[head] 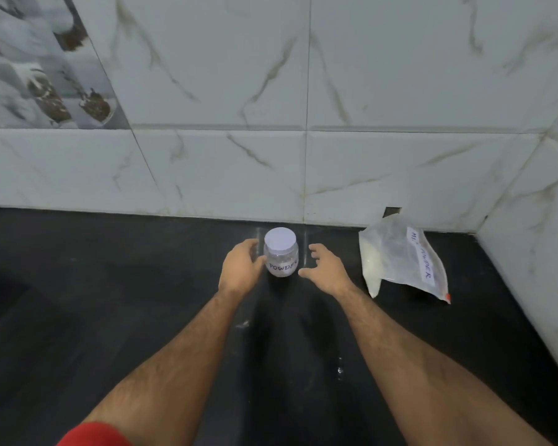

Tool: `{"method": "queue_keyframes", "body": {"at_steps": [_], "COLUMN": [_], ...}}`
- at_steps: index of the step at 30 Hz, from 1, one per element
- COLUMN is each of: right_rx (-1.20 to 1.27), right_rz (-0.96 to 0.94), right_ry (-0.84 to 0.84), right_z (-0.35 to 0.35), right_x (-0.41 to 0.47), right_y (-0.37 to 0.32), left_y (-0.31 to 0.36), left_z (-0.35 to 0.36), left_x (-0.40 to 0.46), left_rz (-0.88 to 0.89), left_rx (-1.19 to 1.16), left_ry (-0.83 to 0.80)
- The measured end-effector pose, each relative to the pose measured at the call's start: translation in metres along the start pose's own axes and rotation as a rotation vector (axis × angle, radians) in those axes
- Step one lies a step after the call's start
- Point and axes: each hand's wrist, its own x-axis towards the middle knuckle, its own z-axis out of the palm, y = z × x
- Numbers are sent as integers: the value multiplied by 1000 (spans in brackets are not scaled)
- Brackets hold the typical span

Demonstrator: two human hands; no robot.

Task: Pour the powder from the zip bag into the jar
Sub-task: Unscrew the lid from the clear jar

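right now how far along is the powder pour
Nothing poured yet. The jar stands on the counter with its lid on. In hand: the left hand touches the jar; the right hand is open beside it. Left: take off the lid, lift the bag lying to the right, and pour.

A lidded jar (281,252) is standing upright on the countertop (110,300), close to the tiled back wall (271,107) that is rising behind it. The left hand (241,267) is sitting at the jar's left side, touching it, while the right hand (324,268) is hovering just to the jar's right, a small gap lying between them. Further right, well apart from the jar, a zip bag (403,259) holding powder (371,263) is lying on the countertop, tucked into the corner where the back wall is meeting the side wall (535,236). Both forearms are reaching in from the near edge.
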Motion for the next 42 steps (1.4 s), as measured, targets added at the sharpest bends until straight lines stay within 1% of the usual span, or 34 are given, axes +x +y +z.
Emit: {"method": "queue_keyframes", "body": {"at_steps": [5,8,10,14,17,22,28,33,36,37,39,42], "right_rx": [51,74,90,129,194,302,356,340,388,394,422,563], "right_rz": [72,97,94,98,88,11,-86,-114,-102,-102,-92,-48], "right_ry": [-54,-44,-41,-31,15,13,-28,66,104,102,66,-87], "right_z": [26,34,39,50,55,51,61,86,97,99,100,93], "right_x": [21,33,41,52,47,23,-25,-63,-82,-89,-102,-117], "right_y": [-3,-4,-4,0,7,17,10,6,6,5,0,-7], "left_y": [-24,-28,-27,-31,-43,-38,-49,-58,-62,-60,-51,-30], "left_z": [2,9,13,23,28,1,-23,-34,-38,-42,-50,-56], "left_x": [23,37,45,57,62,41,17,-10,-18,-19,-21,-23], "left_rz": [-141,-161,-153,-120,-98,-59,-53,-26,2,9,26,92], "left_rx": [-93,-116,-132,-177,-231,-355,-441,-421,-410,-435,-503,-513], "left_ry": [-186,-295,-330,-362,-352,-390,-435,-454,-398,-384,-412,-551]}}
